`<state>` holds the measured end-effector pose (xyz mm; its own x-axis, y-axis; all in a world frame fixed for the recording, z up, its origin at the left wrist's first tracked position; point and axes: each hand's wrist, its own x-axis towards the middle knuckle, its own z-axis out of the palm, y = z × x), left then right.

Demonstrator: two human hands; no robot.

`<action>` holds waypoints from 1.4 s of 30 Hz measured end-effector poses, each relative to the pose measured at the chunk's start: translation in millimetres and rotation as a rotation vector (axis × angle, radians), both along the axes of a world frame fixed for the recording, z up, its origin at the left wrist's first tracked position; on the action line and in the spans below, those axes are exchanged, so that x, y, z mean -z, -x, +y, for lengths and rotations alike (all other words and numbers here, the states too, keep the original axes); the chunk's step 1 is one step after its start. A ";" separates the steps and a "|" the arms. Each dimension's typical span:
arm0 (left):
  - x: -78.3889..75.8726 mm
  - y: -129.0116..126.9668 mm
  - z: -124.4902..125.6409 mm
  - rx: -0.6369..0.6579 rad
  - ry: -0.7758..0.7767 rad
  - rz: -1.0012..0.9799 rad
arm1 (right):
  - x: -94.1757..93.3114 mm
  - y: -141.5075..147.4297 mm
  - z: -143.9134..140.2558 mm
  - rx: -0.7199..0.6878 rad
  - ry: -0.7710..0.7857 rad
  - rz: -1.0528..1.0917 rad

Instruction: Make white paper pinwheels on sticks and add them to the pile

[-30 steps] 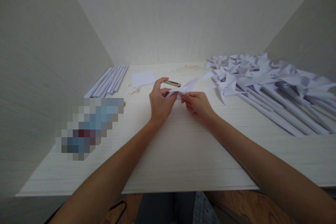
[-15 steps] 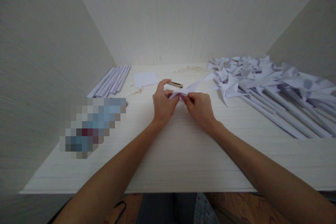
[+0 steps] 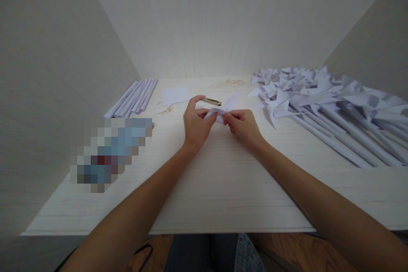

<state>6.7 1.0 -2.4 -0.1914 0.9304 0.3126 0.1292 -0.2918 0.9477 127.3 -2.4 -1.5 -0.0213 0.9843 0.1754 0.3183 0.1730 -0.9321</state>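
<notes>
White paper (image 3: 219, 113), folded, is at the table's (image 3: 204, 204) middle, between both hands. I see the left hand (image 3: 196, 126) pinching one side, its index finger extended toward a slim cutter (image 3: 212, 101); the right hand's (image 3: 241, 124) fingertips are closed on the other side. Paper pinwheels (image 3: 279, 98) lie rightward.

No text, label, brand or number can be read: the object (image 3: 114, 148) near the desk's (image 3: 229, 187) left edge is pixelated; any marking on the utility knife (image 3: 212, 101) is too small.
</notes>
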 end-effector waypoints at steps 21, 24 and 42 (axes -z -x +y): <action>-0.9 -0.8 3.9 0.016 0.177 -0.270 | 3.9 -3.5 -6.0 0.087 -0.431 -0.674; -0.6 -0.1 4.4 0.026 0.171 -0.261 | 5.3 -4.3 -5.4 0.094 -0.444 -0.639; -0.3 2.1 3.6 0.069 0.119 -0.246 | 7.7 -7.0 -3.0 0.051 -0.436 -0.526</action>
<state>4.6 4.7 -2.1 -0.1832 0.9712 0.1523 -0.1249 -0.1767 0.9763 134.3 -5.4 -9.2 -0.1678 0.8283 0.5345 0.7274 0.4700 -0.5000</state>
